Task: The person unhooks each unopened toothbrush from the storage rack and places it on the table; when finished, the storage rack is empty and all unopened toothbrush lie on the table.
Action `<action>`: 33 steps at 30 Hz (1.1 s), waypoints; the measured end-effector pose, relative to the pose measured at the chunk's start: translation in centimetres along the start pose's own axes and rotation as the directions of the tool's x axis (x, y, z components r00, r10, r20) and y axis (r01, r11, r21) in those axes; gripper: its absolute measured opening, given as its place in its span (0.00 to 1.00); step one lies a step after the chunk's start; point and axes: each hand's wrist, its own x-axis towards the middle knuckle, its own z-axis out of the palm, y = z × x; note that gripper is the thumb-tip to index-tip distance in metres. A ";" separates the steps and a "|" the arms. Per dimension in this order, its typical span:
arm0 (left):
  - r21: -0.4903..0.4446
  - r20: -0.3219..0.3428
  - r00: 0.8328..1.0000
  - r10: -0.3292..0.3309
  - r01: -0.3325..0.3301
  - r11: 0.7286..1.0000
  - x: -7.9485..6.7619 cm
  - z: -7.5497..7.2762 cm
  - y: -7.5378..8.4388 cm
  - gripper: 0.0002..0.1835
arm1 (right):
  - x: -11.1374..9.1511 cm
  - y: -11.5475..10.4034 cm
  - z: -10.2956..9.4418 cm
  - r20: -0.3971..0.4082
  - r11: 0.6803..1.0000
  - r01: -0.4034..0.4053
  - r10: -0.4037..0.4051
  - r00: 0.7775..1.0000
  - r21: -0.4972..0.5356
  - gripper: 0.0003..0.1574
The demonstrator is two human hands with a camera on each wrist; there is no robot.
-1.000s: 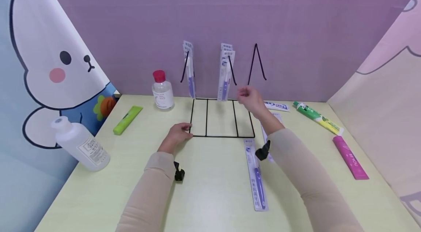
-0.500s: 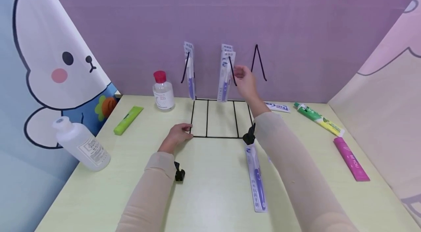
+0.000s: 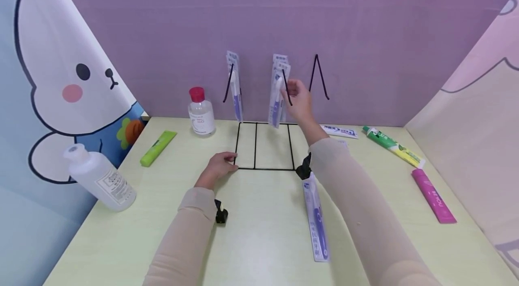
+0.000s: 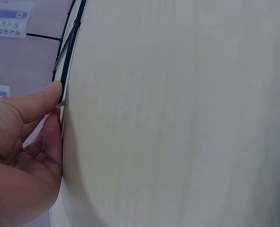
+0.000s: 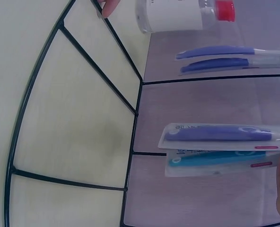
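Note:
My left hand (image 3: 219,166) pinches the near left corner of a black wire rack (image 3: 265,169), its thumb and fingers at the wire in the left wrist view. Packaged toothbrushes (image 3: 276,108) hang from the rack's middle hook. At their right side, my right hand (image 3: 301,101) has its fingertips against the front pack; I cannot tell whether they pinch it. In the right wrist view a purple toothbrush (image 5: 215,134) hangs in front of a teal one (image 5: 211,159), with the right fingers at the frame's edge. More packaged toothbrushes (image 3: 235,92) hang on the left hook; the right hook (image 3: 320,76) is bare.
A packaged toothbrush (image 3: 316,227) lies under the right forearm. Toothpaste tubes in green and yellow (image 3: 393,146), pink (image 3: 433,196) and white (image 3: 340,131) lie at right. A lime tube (image 3: 158,148), a red-capped bottle (image 3: 201,115) and a white bottle (image 3: 101,180) are at left.
My right hand has risen from below the right hook and moved left to the middle hook's packs. The front pack there now hangs slightly turned and tilted. The left hand stays on the rack.

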 end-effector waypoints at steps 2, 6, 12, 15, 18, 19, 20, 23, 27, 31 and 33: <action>-0.002 0.003 1.000 0.001 -0.001 1.000 0.0 0.0 0.0 0.24 | -0.1 0.1 -0.1 -0.017 1.000 -0.009 0.009 1.000 0.002 0.17; -0.004 0.005 1.000 0.003 -0.003 1.000 0.0 -0.1 0.0 0.24 | -0.3 0.3 -0.5 -0.049 1.000 -0.014 0.015 0.999 0.021 0.17; -0.005 0.010 1.000 0.005 -0.005 1.000 0.0 -0.2 0.0 0.24 | -1.5 0.5 -1.5 -0.047 0.996 0.011 -0.007 0.999 0.091 0.17; 0.003 0.008 1.000 0.012 -0.012 1.000 0.1 -0.2 -0.1 0.24 | -2.3 0.6 -2.2 -0.023 0.992 0.030 -0.027 0.999 0.121 0.18; 0.002 0.006 1.000 0.016 -0.016 1.000 0.1 -0.1 -0.1 0.24 | -3.4 0.8 -3.1 0.022 0.991 0.043 -0.046 0.999 0.128 0.19; 0.005 0.006 1.000 0.016 -0.016 1.000 0.1 -0.2 -0.1 0.24 | -3.8 0.9 -3.4 0.043 0.993 0.040 -0.045 0.998 0.114 0.19; 0.007 0.006 1.000 0.016 -0.016 1.000 0.1 -0.2 -0.1 0.24 | -4.2 1.0 -3.8 0.070 0.994 0.026 -0.034 0.997 0.106 0.21; 0.009 0.007 1.000 0.010 -0.010 1.000 0.1 -0.2 -0.1 0.24 | -5.7 1.3 -4.7 0.157 0.998 -0.037 0.027 0.987 0.056 0.25; 0.011 0.011 1.000 0.011 -0.011 1.000 0.1 -0.2 -0.1 0.24 | -7.7 1.9 -5.6 0.268 0.982 -0.186 0.169 0.948 0.041 0.29; 0.010 0.015 1.000 0.013 -0.013 1.000 0.1 -0.2 -0.1 0.24 | -9.7 2.4 -5.9 0.359 0.939 -0.335 0.290 0.887 0.071 0.31; 0.011 0.016 1.000 0.013 -0.013 1.000 0.2 -0.2 -0.1 0.24 | -10.8 2.9 -5.9 0.400 0.913 -0.402 0.343 0.850 0.072 0.32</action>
